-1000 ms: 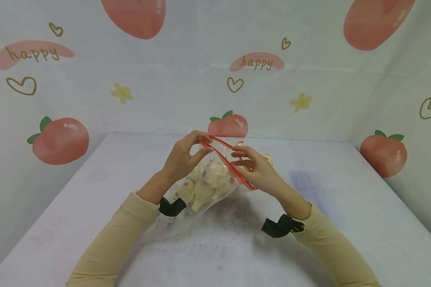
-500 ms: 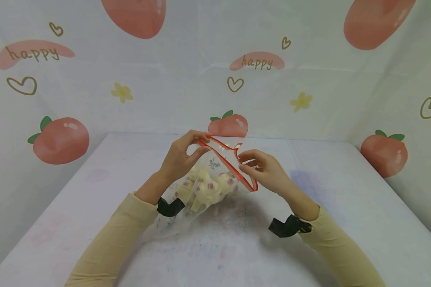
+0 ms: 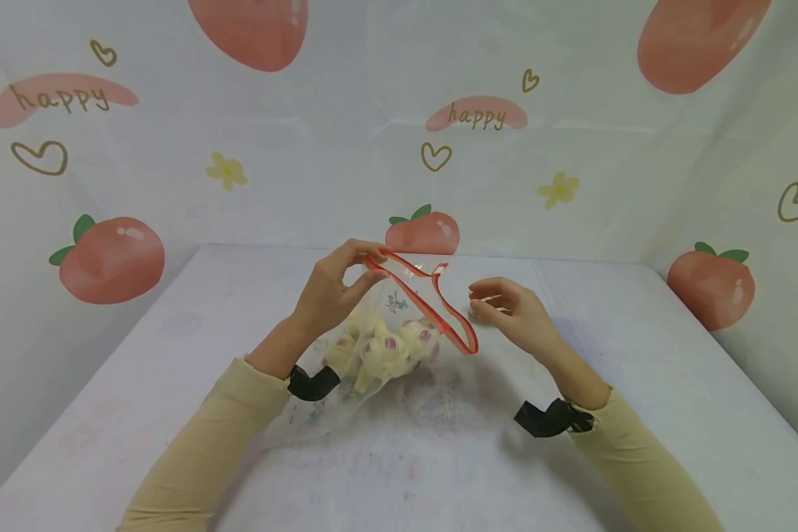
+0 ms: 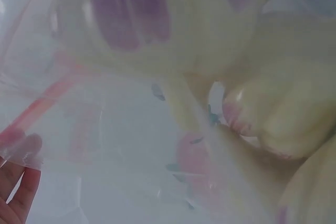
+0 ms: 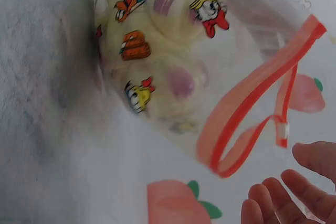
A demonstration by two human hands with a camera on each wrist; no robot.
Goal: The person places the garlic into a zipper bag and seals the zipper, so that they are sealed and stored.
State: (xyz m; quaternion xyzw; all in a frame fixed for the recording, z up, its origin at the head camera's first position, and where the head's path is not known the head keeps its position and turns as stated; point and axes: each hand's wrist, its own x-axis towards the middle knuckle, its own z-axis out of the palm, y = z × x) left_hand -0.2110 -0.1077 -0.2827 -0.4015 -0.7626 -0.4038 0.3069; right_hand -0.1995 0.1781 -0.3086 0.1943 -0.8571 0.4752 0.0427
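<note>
In the head view my left hand [image 3: 329, 292] pinches the far left corner of a clear zip bag [image 3: 399, 299] by its red-edged rim. The bag's mouth gapes toward the right. Several pale yellow garlic bulbs [image 3: 386, 355] with purple patches lie inside it; in the left wrist view one bulb [image 4: 157, 19] shows large and blurred through the plastic. My right hand [image 3: 515, 314] is apart from the bag, just right of its mouth. The right wrist view shows its fingers [image 5: 278, 198] loosely bent, with nothing between them. A small pale thing [image 3: 479, 313] shows partly behind that hand; its kind is hidden.
The white table [image 3: 399, 473] has faint stains and runs back to a cloth backdrop [image 3: 332, 148] printed with red fruit and hearts. A black strap piece [image 3: 314, 384] sits at the left wrist, another strap piece [image 3: 548, 419] at the right.
My right hand has left the bag's mouth and drawn back to the right. The bulbs near the mouth have settled lower in the bag. My left hand keeps its pinch on the rim.
</note>
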